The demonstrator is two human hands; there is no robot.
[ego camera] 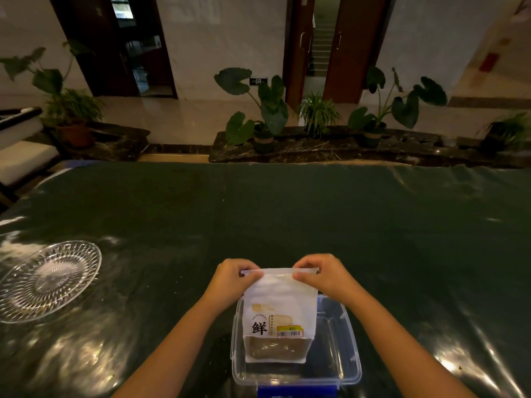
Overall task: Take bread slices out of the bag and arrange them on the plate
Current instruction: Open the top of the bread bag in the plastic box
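Dark, glossy table [287,214], wide and nearly bare, with the work gathered at the near edge. Clear glass plate [48,280] well off to the left, with no bread on it: nothing arranged yet. Clear plastic container [342,369] at the near middle, lidless, holding the bag upright. White bread bag [280,303] standing inside that container, labelled on the front, with brown bread slices [274,348] visible through a clear strip at the bottom, all apparently inside. Top edge of the bag flat and seemingly sealed, or just starting to part; too fine to tell. Left hand [234,278] pinched shut on the left corner of the bag's top strip. Right hand [321,275] pinched likewise on the right corner, fingers curled over the edge. Judged stage: the very start, opening the bag. Left to do: pull the mouth open, reach in, lift slices out, carry them across to the plate, and lay them out there.
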